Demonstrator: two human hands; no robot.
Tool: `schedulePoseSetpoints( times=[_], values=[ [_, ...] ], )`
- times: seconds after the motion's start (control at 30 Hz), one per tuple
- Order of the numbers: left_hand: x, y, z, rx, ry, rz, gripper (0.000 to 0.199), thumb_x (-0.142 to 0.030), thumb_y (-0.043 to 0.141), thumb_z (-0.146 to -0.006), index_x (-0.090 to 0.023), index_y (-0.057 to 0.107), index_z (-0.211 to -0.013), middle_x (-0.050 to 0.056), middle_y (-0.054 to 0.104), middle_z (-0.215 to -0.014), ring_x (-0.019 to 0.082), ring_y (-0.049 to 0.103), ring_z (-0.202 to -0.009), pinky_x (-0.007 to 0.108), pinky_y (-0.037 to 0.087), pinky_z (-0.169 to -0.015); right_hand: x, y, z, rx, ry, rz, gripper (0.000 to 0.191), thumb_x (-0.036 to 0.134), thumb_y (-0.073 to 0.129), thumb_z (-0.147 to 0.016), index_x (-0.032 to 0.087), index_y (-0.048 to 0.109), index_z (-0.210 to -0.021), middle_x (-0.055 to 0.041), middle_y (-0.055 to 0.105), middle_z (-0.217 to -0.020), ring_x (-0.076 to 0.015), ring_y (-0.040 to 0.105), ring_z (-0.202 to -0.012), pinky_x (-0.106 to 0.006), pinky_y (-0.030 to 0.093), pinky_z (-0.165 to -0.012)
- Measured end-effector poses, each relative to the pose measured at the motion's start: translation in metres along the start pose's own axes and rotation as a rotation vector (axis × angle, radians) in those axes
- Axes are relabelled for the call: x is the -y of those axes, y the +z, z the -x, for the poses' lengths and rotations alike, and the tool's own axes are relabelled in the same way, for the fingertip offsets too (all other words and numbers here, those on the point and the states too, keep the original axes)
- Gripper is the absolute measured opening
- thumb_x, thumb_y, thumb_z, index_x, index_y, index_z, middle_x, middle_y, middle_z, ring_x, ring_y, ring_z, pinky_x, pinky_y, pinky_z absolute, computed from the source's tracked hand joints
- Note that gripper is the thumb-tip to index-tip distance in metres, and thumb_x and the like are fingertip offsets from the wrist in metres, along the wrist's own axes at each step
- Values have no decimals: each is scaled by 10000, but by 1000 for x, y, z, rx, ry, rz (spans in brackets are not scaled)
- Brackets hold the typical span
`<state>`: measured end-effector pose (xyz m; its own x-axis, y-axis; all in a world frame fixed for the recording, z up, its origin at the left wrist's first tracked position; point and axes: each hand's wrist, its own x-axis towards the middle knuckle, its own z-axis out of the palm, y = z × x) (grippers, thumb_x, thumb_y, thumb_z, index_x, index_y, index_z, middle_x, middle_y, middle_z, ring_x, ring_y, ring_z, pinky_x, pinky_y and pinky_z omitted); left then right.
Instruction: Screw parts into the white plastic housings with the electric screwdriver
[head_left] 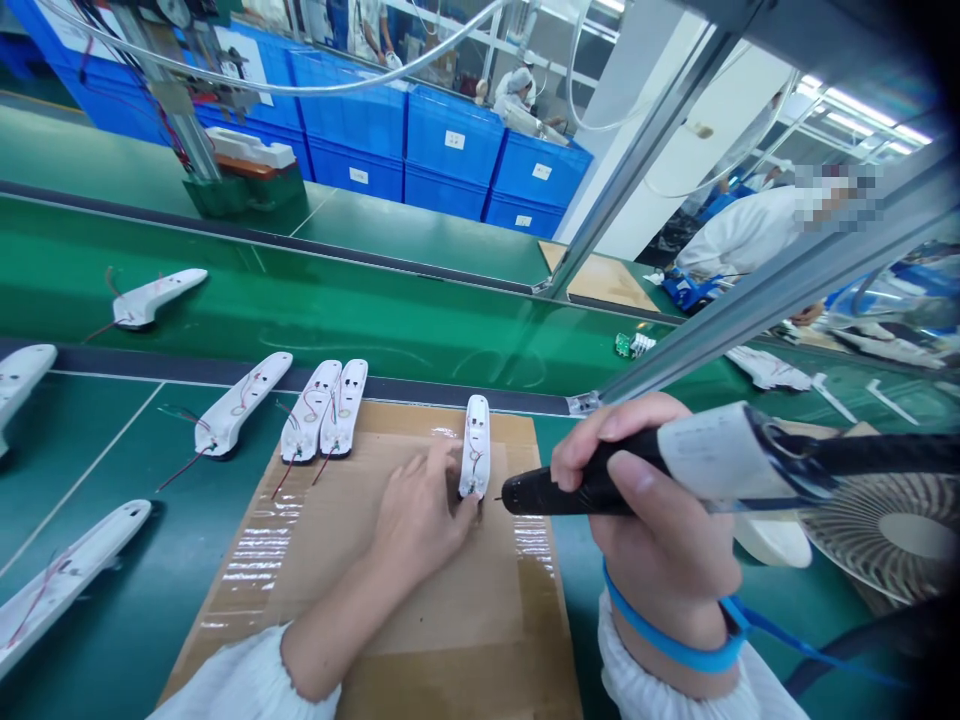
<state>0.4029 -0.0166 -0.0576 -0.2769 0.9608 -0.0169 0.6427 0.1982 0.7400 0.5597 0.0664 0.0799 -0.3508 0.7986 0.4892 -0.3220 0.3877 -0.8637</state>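
Note:
My left hand (424,505) rests on the cardboard, its thumb and fingers closed around the lower left side of a slim white plastic housing (475,440). Thin wires and small dark parts show on the housing's upper face. In my right hand (660,510) is a black handheld tool (551,490) with a thin pointed tip, a white wrapped section and a thick black hose at the rear. That tip points left, a short gap from the housing's lower end. A blue wrist strap (675,645) circles my right wrist.
Two wired white housings (311,410) lie together at the upper left corner of the cardboard sheet (375,640); several more are scattered leftward. A metal post (675,330) slants across the right. A fan (900,530) stands right. Blue bins (450,145) and people are behind.

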Motion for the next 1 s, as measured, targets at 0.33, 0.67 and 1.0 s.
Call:
schedulePoseSetpoints(
  times=[0.33, 0.67, 1.0],
  values=[
    [-17, -7, 1, 107, -100, -105, 513, -170, 777, -886, -254, 610, -1363, 21, 829, -1055, 363, 764, -1127, 513, 515, -951, -36, 10, 14, 32, 39, 183, 80, 256, 747, -956, 232, 671, -948, -9, 703, -810, -186, 667, -663, -328, 544, -601],
    [-20, -8, 0, 137, -115, -147, 495, -184, 774, -880, -243, 622, -1348, 38, 824, -1072, 372, 759, -1158, 513, 518, -979, -38, 14, 13, 60, 21, 110, 70, 205, 723, -977, 237, 662, -989, 21, 695, -775, -173, 685, -634, -314, 554, -599],
    [-12, -3, 1, 96, -62, -90, 389, -154, 765, -859, -268, 628, -1204, 18, 840, -1045, 360, 772, -1085, 481, 516, -912, -49, 16, 13, 21, 92, 133, 127, 261, 750, -929, 237, 626, -921, 25, 642, -718, -167, 618, -581, -314, 503, -555]
  ],
)
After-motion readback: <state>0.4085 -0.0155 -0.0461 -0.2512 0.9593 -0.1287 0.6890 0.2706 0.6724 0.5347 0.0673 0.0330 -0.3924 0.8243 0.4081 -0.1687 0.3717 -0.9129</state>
